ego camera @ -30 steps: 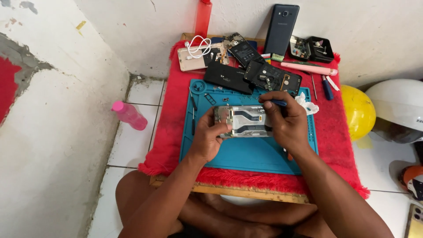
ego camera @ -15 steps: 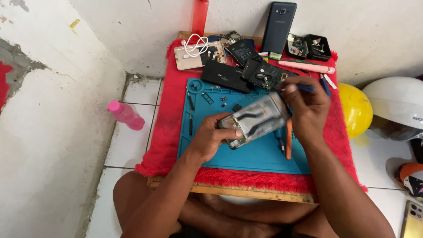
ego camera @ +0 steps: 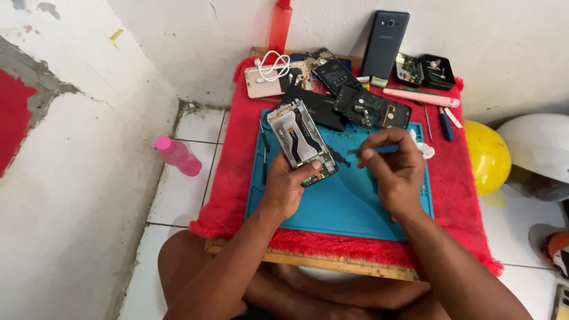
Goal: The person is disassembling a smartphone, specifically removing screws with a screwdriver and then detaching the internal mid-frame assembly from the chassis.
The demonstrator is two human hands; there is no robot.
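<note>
**Two hands over the blue mat, one opened phone, one thin tool**

Two hands at work; my left hand is closed round the lower end of the opened phone, thumb pressed on its bottom edge, other fingers hidden behind it; phone is lifted off the blue mat, tilted, top end pointing up-left away from me, bare inner side with circuit board and ribbon cable facing the camera; most of the phone sticks out above the grip, only the bottom end sits in my hand.

My right hand is pinched shut on a thin blue tool; tool lies about level, its tip pointing left toward the phone, near it but apart; fingers curled tight, thumb on top of the shaft.

Mat lies on a red fuzzy cloth over a low wooden table; small black screwdrivers on the mat's left edge, just beside the phone.

Behind the phone: a black phone back and another opened dark phone; a gold phone with white earphone cable at the rear left; a dark phone leaning upright on the wall; a black parts tray; a pink tool.

Pink bottle on the floor tiles left of the table; yellow helmet and white helmet to the right; my crossed legs under the table edge.
</note>
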